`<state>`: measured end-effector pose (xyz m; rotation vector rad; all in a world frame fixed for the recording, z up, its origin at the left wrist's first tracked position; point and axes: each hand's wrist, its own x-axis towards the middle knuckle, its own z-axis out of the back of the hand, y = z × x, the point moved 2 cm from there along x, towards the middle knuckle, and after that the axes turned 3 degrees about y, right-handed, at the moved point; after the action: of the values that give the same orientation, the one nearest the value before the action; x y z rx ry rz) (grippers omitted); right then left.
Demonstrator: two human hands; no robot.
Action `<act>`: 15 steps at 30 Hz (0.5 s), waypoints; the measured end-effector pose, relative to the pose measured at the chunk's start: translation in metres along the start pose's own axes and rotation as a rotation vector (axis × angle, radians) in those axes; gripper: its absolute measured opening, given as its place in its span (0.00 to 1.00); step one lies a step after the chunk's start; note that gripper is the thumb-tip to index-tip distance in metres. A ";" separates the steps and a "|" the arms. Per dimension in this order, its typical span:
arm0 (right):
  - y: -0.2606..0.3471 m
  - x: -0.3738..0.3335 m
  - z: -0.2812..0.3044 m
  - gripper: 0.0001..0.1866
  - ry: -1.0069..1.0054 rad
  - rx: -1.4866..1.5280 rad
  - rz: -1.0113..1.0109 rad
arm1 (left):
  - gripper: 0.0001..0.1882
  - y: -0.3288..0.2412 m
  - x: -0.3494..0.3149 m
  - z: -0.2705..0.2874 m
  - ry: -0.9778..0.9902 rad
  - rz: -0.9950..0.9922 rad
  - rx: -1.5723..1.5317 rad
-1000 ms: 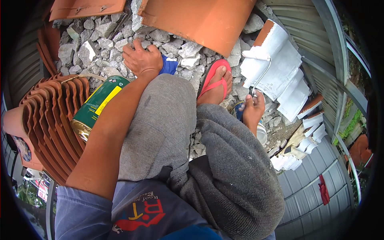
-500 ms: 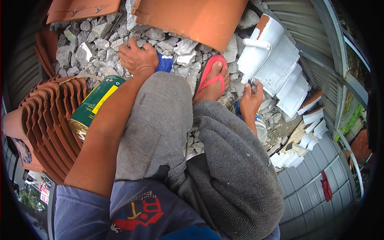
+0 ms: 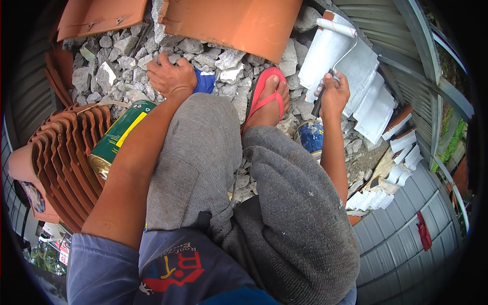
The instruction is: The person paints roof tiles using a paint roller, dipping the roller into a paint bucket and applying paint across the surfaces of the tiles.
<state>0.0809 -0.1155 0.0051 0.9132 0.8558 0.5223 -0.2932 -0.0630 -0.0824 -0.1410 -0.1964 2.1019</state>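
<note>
Most of the right-side tiles (image 3: 360,60) show white, one far corner bare orange; the right hand (image 3: 335,93) grips a paint roller (image 3: 336,27); the left hand (image 3: 173,77), grip unclear, rests on rubble (image 3: 231,59).

Free lane between sandal (image 3: 266,101) and right hand (image 3: 334,95); blue can (image 3: 309,136) obstructs below.

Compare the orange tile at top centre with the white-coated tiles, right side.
Colour: the orange tile looks bare; the white-coated tiles show little orange.
Arrangement: the orange tile shows one broad face; the white-coated tiles overlap stepwise.
Shared: both border grey rubble.
</note>
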 end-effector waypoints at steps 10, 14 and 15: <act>-0.041 -0.051 -0.005 0.17 -0.070 -0.234 0.063 | 0.24 0.001 0.002 0.003 0.016 0.023 0.018; -0.027 -0.036 -0.012 0.17 -0.093 -0.094 0.051 | 0.24 -0.002 0.001 0.002 0.017 0.014 0.016; -0.014 -0.025 -0.019 0.17 -0.094 -0.090 0.050 | 0.24 -0.001 0.002 0.003 0.012 0.020 0.021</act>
<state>0.0517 -0.1314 -0.0028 0.8714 0.7204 0.5526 -0.2936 -0.0612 -0.0797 -0.1436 -0.1669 2.1215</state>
